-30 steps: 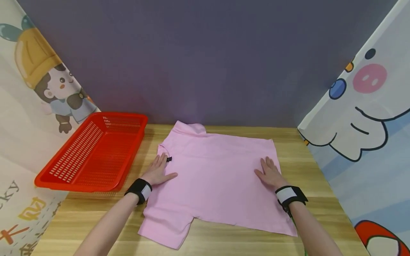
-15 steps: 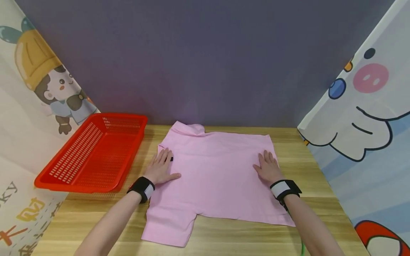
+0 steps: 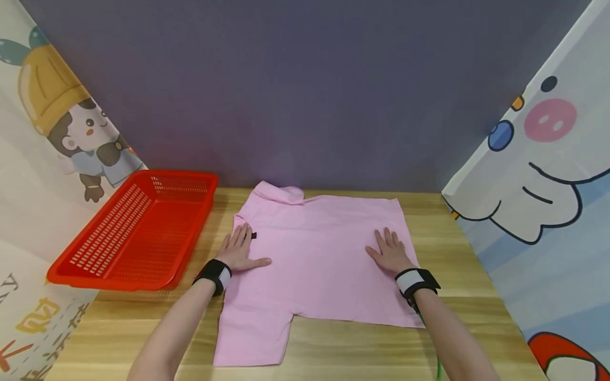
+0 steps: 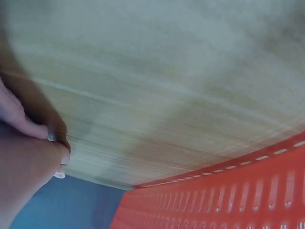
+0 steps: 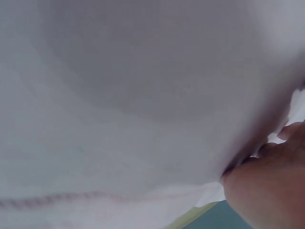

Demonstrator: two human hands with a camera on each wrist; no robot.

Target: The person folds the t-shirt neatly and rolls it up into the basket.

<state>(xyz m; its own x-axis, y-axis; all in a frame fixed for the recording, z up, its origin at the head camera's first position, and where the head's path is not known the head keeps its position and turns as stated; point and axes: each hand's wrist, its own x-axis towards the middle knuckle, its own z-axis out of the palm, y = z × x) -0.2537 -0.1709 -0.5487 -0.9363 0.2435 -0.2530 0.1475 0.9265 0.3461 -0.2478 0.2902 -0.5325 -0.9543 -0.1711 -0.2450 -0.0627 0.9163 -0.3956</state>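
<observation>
A pink short-sleeved shirt (image 3: 319, 259) lies spread on its side, its neck to the left and its hem to the right. Over the neck edge, beside a small black label (image 3: 253, 235), my left hand (image 3: 238, 254) rests with fingers spread and thumb pointing right. My right hand (image 3: 392, 256) lies flat on the cloth close to the hem, fingers straight. The near sleeve (image 3: 252, 338) lies flat; the far sleeve (image 3: 281, 193) is bunched at its edge. In the right wrist view the shirt's cloth (image 5: 119, 129) fills most of the picture.
A red plastic basket (image 3: 173, 272) with slotted walls stands left of the shirt on the wooden table (image 3: 357, 352). A dark grey panel (image 3: 305, 95) rises behind. Printed cloths hang at the left and right sides. A green cable (image 3: 439, 368) runs by the right forearm.
The hem end of the shirt has shifted left and away from me, and the near sleeve lies straighter. My right hand has slid left; my left hand has moved slightly right.
</observation>
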